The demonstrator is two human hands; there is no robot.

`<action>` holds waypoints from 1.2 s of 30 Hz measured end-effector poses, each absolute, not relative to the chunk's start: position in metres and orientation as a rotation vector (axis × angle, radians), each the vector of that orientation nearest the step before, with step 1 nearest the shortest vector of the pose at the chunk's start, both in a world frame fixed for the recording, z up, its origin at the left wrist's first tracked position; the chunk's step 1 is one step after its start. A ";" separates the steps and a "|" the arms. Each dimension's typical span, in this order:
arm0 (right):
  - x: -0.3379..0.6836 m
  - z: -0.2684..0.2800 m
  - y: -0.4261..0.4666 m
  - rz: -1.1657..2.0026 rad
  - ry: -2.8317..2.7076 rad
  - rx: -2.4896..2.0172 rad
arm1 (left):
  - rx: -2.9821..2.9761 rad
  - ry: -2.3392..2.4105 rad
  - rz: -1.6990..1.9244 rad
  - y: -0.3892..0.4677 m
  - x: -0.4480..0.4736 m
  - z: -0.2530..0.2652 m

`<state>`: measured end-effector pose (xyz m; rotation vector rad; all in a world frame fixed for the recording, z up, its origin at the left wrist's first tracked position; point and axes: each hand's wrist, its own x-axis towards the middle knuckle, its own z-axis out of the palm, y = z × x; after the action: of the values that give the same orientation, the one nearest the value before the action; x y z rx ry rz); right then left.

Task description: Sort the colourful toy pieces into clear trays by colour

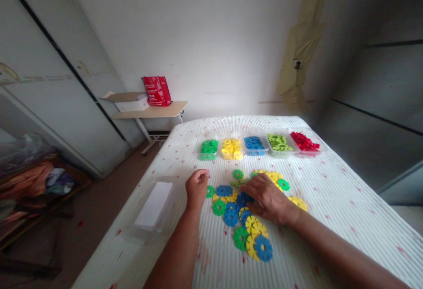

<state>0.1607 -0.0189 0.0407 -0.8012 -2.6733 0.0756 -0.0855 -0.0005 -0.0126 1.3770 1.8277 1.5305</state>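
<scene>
Loose notched discs lie in a spread on the cloth: blue discs, yellow discs and green discs, several of them overlapping. My right hand rests low over this spread, palm down, its fingers and thumb apart around a dark blue disc. Light green pieces show by its fingertips. At the left of the spread my left hand is raised with its fingers closed in a pinch. What it holds, if anything, is too small to name. A green disc lies right beside it.
Across the table's far side stand clear tubs of green discs, yellow discs, blue discs, light green pieces and red pieces. A clear tray with a white block lies left. A side table carries a red bag.
</scene>
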 end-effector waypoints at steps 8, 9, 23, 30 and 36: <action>0.107 0.089 0.033 -0.103 -2.563 -0.779 | 1.372 1.832 1.548 -0.001 -0.085 -0.011; 0.095 0.096 0.045 -0.119 -2.535 -0.800 | 1.374 1.835 1.546 -0.002 -0.086 -0.011; 0.128 0.062 0.052 -0.065 -2.265 -0.963 | 1.379 1.815 1.560 -0.001 -0.089 -0.012; 0.207 0.033 0.023 -0.025 -2.141 -1.223 | 1.408 1.825 1.531 -0.001 -0.090 -0.008; 0.246 0.038 0.019 0.075 -1.895 -1.503 | 1.455 1.818 1.438 0.001 -0.092 -0.006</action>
<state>0.2457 0.0191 0.0382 -1.5027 -1.8950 0.0751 -0.0922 0.0010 -0.0064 1.4547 1.8180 1.4382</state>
